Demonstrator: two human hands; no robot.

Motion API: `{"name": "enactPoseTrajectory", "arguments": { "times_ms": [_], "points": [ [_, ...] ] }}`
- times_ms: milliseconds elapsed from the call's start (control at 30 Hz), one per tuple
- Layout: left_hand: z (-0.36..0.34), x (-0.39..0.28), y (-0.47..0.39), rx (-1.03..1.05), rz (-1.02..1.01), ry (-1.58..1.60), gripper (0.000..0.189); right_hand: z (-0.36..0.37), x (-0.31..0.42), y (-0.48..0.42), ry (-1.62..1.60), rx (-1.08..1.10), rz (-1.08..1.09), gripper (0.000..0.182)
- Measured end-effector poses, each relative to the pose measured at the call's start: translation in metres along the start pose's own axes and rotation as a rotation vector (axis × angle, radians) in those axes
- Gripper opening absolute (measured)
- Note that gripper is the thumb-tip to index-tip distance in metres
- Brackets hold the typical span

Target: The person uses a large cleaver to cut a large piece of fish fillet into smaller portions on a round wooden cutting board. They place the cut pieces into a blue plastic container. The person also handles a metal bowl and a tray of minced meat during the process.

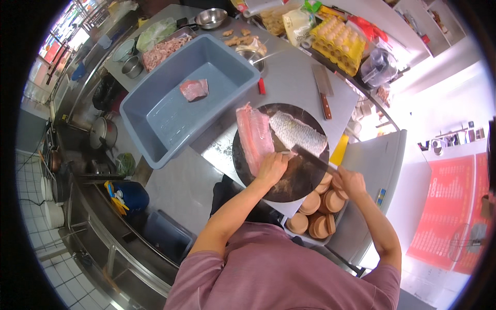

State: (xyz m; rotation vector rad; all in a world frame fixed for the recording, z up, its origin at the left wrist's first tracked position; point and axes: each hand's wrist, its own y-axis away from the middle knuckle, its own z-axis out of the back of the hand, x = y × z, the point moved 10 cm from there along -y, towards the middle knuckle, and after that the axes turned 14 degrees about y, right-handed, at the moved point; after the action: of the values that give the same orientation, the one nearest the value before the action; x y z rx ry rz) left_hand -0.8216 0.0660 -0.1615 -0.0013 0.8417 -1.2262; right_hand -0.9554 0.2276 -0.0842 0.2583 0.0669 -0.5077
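Note:
A dark round chopping board lies at the corner of a steel table. On its left side rests a long piece of pink fish flesh, and on its right a scaly fish fillet, skin up. My left hand presses on a small bit of fish at the lower end of the pink piece. My right hand grips the handle of a knife, whose dark blade points left, its tip close to my left fingers. Another piece of fish lies in a large grey-blue plastic tub.
A cleaver with a wooden handle lies beyond the board. Ginger, a steel bowl, minced meat and yellow trays of eggs stand farther back. Clay-coloured pots fill a crate below the board at the right.

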Motion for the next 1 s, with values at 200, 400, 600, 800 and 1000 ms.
{"name": "enactPoseTrajectory", "arguments": {
  "times_ms": [200,400,600,800,1000],
  "points": [
    [-0.010,0.007,0.009,0.127,0.055,0.005,0.008,0.025,-0.007,0.000,-0.230,-0.238,-0.049,0.022],
    [0.007,-0.006,0.010,0.119,0.041,-0.024,0.006,-0.019,0.000,0.015,0.088,-0.010,0.004,0.022],
    [0.015,-0.004,0.012,0.025,-0.023,-0.068,0.005,0.030,0.006,0.004,-0.140,-0.166,-0.021,0.022],
    [0.026,-0.004,0.007,0.032,-0.023,-0.054,0.004,-0.002,0.014,-0.006,-0.019,0.026,-0.012,0.022],
    [0.024,-0.002,0.010,0.187,-0.005,-0.053,0.012,0.023,0.002,0.026,-0.222,-0.227,-0.114,0.022]
  ]
}}
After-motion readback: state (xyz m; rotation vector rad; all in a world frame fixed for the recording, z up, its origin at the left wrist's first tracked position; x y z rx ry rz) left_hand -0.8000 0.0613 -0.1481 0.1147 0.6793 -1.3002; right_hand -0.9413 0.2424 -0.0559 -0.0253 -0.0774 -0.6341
